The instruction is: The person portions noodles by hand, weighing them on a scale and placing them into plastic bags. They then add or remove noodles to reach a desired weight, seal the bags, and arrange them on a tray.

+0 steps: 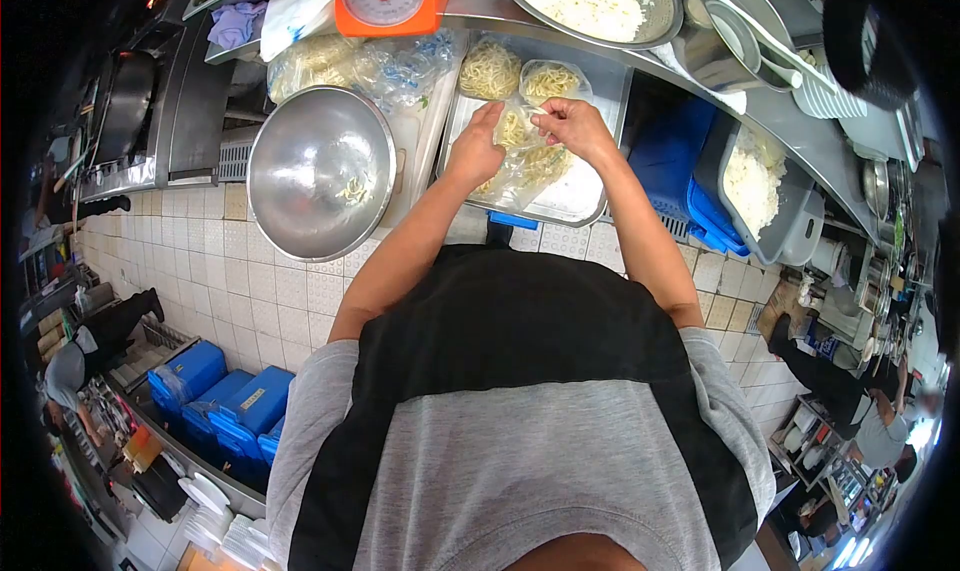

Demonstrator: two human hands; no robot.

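A clear plastic bag of noodles (532, 167) lies in a metal tray, its mouth between my two hands. My left hand (476, 149) closes on the bag's left edge, with the fingertips partly hidden. On the other side, my right hand (577, 131) pinches the bag's plastic between thumb and fingers. Just beyond my hands, a bag of noodles (489, 71) and another noodle bag (552, 81) rest in the metal tray (580, 201). To the left stands a large steel bowl (310, 176) with a few noodle scraps at its bottom.
An orange dial scale (392, 1) stands ahead, near crumpled plastic bags (400, 71). A metal pan of white grated food (585, 1) sits at the front right. Right of the tray are a blue bin (672, 151) and a grey tub (790, 206). Other people are at both sides.
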